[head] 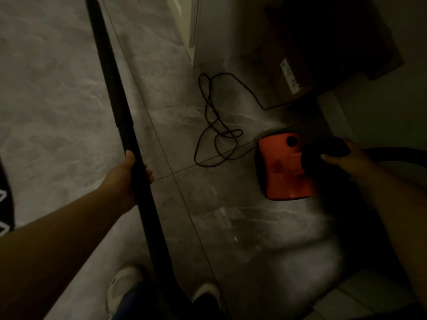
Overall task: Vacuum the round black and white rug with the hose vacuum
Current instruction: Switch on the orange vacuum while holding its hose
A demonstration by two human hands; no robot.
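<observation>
Gripping the black wand point(120, 125) in my left hand point(126, 179), I have my fingers curled round its shaft about midway, thumb up along the near side. The wand runs from near my feet up and away to its tip at the top left, slanting over the grey marble-look floor point(57, 88).

My right hand point(339, 158) is wrapped round a dark rounded part point(323, 153) on top of the orange vacuum point(284, 172); it is too dim to tell whether that is the handle or the hose end. A dark hose point(397, 153) arcs off to the right behind my wrist. The vacuum sits on the floor to my right, close to a wall.

Its black cord point(215, 125) lies in loose loops on the tiles just left of it and trails up toward a brown box point(323, 49) in the dark corner.

The rug point(5, 199) shows only as a black edge with white zigzags at the far left, beside my left forearm, well apart from the vacuum. My pale shoes point(124, 289) are at the bottom.
</observation>
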